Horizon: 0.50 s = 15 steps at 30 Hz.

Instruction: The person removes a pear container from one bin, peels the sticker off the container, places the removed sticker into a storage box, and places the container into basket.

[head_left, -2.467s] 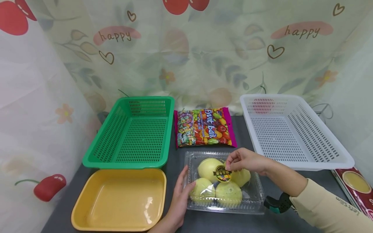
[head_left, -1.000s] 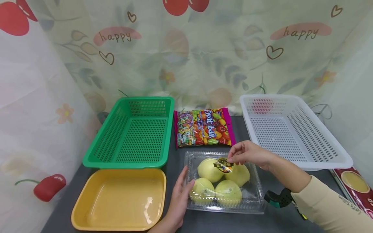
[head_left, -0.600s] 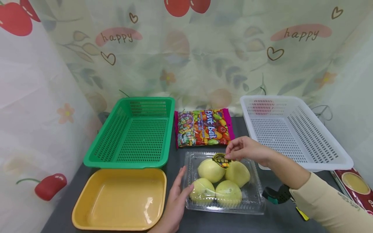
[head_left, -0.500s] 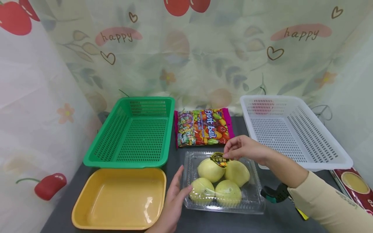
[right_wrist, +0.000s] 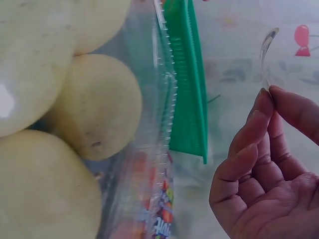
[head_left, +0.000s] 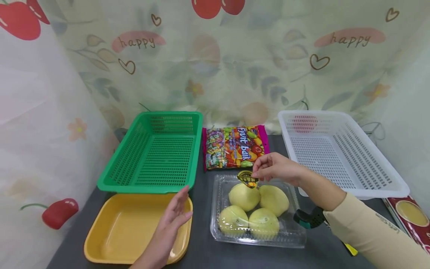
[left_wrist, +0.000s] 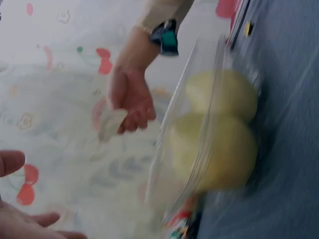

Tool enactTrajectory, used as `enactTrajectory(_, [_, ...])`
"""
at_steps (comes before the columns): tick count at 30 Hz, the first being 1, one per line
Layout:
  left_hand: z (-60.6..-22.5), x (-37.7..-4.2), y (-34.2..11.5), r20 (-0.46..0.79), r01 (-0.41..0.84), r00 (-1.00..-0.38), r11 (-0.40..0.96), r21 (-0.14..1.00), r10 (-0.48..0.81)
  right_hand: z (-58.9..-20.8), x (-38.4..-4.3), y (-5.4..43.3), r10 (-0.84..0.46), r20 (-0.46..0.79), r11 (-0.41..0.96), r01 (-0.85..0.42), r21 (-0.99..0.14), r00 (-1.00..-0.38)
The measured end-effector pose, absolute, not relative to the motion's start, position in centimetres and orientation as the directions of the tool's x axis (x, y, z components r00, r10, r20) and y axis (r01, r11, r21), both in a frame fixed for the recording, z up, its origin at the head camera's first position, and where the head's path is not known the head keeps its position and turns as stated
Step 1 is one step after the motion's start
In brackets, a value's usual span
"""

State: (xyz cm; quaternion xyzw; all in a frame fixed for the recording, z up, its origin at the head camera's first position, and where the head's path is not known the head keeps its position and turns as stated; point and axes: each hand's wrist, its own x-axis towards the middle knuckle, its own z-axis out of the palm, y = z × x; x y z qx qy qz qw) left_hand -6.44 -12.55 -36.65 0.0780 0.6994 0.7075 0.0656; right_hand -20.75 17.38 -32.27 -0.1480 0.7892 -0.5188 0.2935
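Note:
My right hand (head_left: 280, 170) pinches a round black-and-gold sticker (head_left: 248, 179) between thumb and fingertip, above the far side of the clear plastic box (head_left: 293, 229). Its pale back shows in the left wrist view as a curved label (left_wrist: 112, 124); the right wrist view has the sticker (right_wrist: 267, 55) nearly edge-on, curling upward. Several pale yellow-green round fruits (head_left: 244, 197) sit inside the lidded box. My left hand (head_left: 168, 226) is apart from the box, fingers extended, over the right side of the yellow basin (head_left: 117, 231), holding nothing.
A green basket (head_left: 161, 160) stands behind the basin, and a white basket (head_left: 319, 157) at the back right. Between them lies a colourful candy bag (head_left: 235, 147). At the far right, a dark red package (head_left: 408, 216) lies partly under the white basket's edge.
The sticker has come up off the box lid in my right hand, moving up and slightly left. My left hand has let go of the box's left side and moved left over the basin.

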Motion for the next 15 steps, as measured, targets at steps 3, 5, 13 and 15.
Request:
enactTrajectory(3, [-36.1, -6.4, -14.7, -0.026, -0.013, -0.975, 0.061, 0.998, 0.220, -32.0, -21.1, 17.0, -0.545, -0.296, 0.406, 0.062, -0.912, -0.785])
enactTrajectory(5, [-35.8, -6.4, -16.3, -0.056, -0.028, -0.973, 0.129, 0.991, 0.226, -31.8, -21.3, 16.6, -0.554, -0.289, 0.399, 0.055, -0.915, -0.781])
enactTrajectory(13, [-36.2, -7.2, -23.9, 0.064, 0.121, -0.978, 0.292, 0.949, 0.198, -31.3, -21.5, 13.8, -0.612, -0.262, 0.382, 0.011, -0.924, -0.747])
enactTrajectory(15, [-36.3, -7.4, -26.0, 0.045, 0.097, -0.986, 0.325, 0.941, 0.163, -31.3, -21.4, 13.0, -0.627, -0.258, 0.374, 0.006, -0.927, -0.735])
